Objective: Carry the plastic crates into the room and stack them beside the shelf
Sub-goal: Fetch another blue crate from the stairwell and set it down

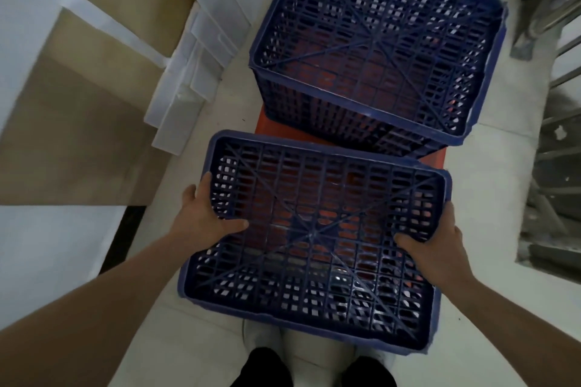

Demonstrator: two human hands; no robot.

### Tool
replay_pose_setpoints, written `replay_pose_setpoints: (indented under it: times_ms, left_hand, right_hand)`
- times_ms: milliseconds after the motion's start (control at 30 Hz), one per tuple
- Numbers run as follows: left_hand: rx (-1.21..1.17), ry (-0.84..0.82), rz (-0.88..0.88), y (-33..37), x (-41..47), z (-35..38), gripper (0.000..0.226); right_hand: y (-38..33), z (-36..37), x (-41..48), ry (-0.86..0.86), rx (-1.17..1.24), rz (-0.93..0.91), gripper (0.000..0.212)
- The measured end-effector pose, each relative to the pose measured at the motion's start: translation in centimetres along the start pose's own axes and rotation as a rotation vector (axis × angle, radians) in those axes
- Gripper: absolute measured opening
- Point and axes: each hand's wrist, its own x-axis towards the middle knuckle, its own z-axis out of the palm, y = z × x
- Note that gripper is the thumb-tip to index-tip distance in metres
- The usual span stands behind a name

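Two blue lattice crates (314,248) (377,50), open-side up

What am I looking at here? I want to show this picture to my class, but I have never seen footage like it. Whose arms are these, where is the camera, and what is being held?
There is no machine here. A person wears a camera on the head, so the single picture looks forward and down at their own arms and feet.

The left hand and right hand grip the side rims of a blue crate, thumbs inside, and it looks held off the floor. It is empty, with a slotted bottom.

Ahead, a second blue crate sits on an orange crate, which shows only at its edges.

White boards lie on the pale floor to the left. Metal bars, perhaps a shelf or railing, stand on the right.
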Motion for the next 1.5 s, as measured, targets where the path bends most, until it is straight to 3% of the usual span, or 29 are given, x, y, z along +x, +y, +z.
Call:
replay_pose_setpoints:
  times_ms: [233,333,433,533,600,667,800,1000,1067,1133,1233,1367,1500]
  left_hand:
    - [-0.156,0.03,-0.118,-0.8,0.8,-0.5,0.15]
    - [-0.144,0.009,-0.161,-2.2,-0.2,-1.4,0.147]
    - [-0.189,0.018,-0.151,-0.5,-4.4,-4.5,0.133]
    - [-0.266,0.019,-0.167,1.8,-8.8,-8.6,0.087]
    - [-0.276,0.038,-0.154,3.3,-11.5,-11.6,0.068]
    - [-0.285,0.056,-0.143,4.8,-13.9,-15.1,0.063]
    - [-0.283,0.06,-0.092,8.8,-17.9,-22.4,0.073]
    - [-0.297,0.114,0.021,15.0,-21.4,-30.8,0.078]
    - [-0.334,0.127,0.069,17.1,-22.0,-32.8,0.069]
    - [-0.382,0.147,0.093,19.3,-22.5,-34.2,0.057]
    - [-0.412,0.183,0.1,22.6,-22.4,-35.7,0.058]
    - [-0.516,0.236,0.118,27.0,-21.2,-36.4,0.047]
    - [-0.605,0.242,0.116,31.1,-19.2,-37.0,0.042]
  right_hand:
    - [-0.6,0.2,-1.0,0.086,0.062,0.006,0.099]
    - [-1.2,-0.8,-3.0,0.09,0.084,0.005,0.089]
    - [-3.6,-3.2,-6.3,0.108,0.122,0.023,0.057]
    - [-6.2,-6.6,-9.3,0.133,0.154,0.042,0.031]
    - [-8.4,-9.2,-11.5,0.156,0.172,0.033,0.022]
    - [-10.7,-12.0,-13.5,0.185,0.195,0.037,0.03]
    - [-15.6,-17.4,-17.8,0.238,0.212,0.055,0.048]
    - [-22.3,-24.0,-22.3,0.315,0.267,0.02,0.041]
    - [-24.6,-25.9,-22.8,0.35,0.293,0.012,0.043]
    - [-26.4,-27.5,-22.5,0.37,0.309,0.007,0.057]
    - [-28.3,-29.8,-20.9,0.381,0.362,0.003,0.074]
    - [-31.6,-33.3,-18.9,0.369,0.442,-0.003,0.042]
    - [-33.5,-36.0,-14.5,0.32,0.453,0.019,0.043]
